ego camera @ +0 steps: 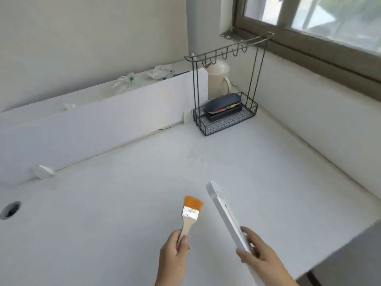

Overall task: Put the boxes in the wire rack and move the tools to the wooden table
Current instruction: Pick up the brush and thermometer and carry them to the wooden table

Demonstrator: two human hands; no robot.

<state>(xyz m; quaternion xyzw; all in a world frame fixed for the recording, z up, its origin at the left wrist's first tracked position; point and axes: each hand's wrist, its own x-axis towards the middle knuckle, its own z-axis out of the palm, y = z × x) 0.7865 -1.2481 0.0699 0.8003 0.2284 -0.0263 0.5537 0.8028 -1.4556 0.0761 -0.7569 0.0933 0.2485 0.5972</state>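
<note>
Now the left grip [175, 250] is pinching a paintbrush [189, 213] by its handle, while the right grip [257, 252] is clasping a flat white tool [224, 213] above the counter [123, 203]; boxes [224, 108] are sitting in the wire rack [226, 120].

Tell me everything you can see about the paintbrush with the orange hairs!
The paintbrush is flat and wide, with bright orange bristles fanned at the top, a shiny silver metal band below them, and a pale handle that looks like wood. The left hand holds it by the lower end of the handle, fingers wrapped round it, so the bristles point up and away from the person. It is lifted above the white table, not touching it. The bristles look clean and dry.
</note>
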